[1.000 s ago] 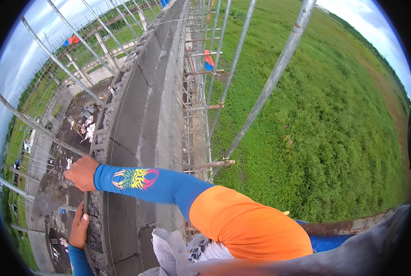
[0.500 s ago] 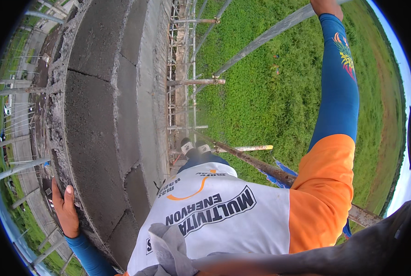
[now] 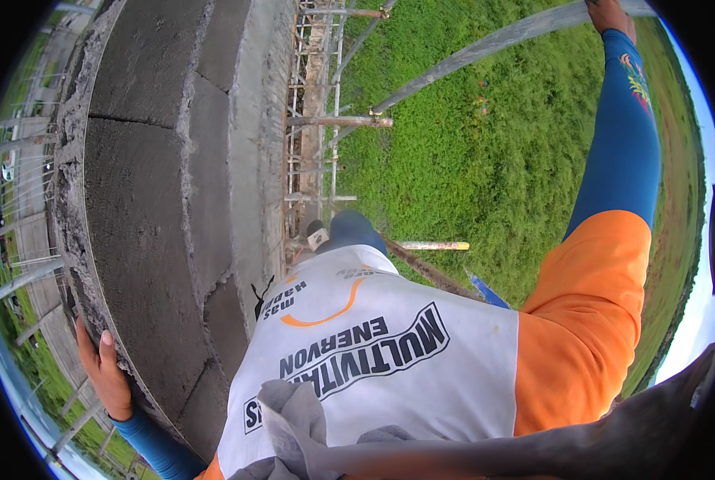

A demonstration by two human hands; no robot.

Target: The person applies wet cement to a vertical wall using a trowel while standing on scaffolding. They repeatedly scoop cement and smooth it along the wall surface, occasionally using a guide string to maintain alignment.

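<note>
The left hand [image 3: 108, 376] is laid against the rough edge of a grey block wall [image 3: 137, 208], its fingers extended and its thumb held apart, closed around nothing. The right hand [image 3: 612, 20] is placed at the upper end of a round metal pole [image 3: 485, 56], which is seen on both sides of it; the fingertips are cut off by the picture's rim, so whether the pole is clamped cannot be told. The wall is set at the person's left, and the pole is slanted across the upper right, its dull grey surface mottled. Large, dark, matt blocks are separated by cracks and by a ragged mortar ridge [image 3: 186, 136], and the outer edge is left crumbly and pitted. Beside them a paler, smoother concrete band [image 3: 257, 128] is seen. Both forearms are covered by snug blue sleeves [image 3: 625, 168], and the torso by a white shirt [image 3: 461, 368] with orange upper sleeves. Beyond the wall, scaffold tubes [image 3: 337, 122] are ranged, some rust-stained. Dense green grass [image 3: 445, 160] is spread below, and pale sky [image 3: 693, 340] is shown at the right rim.
</note>
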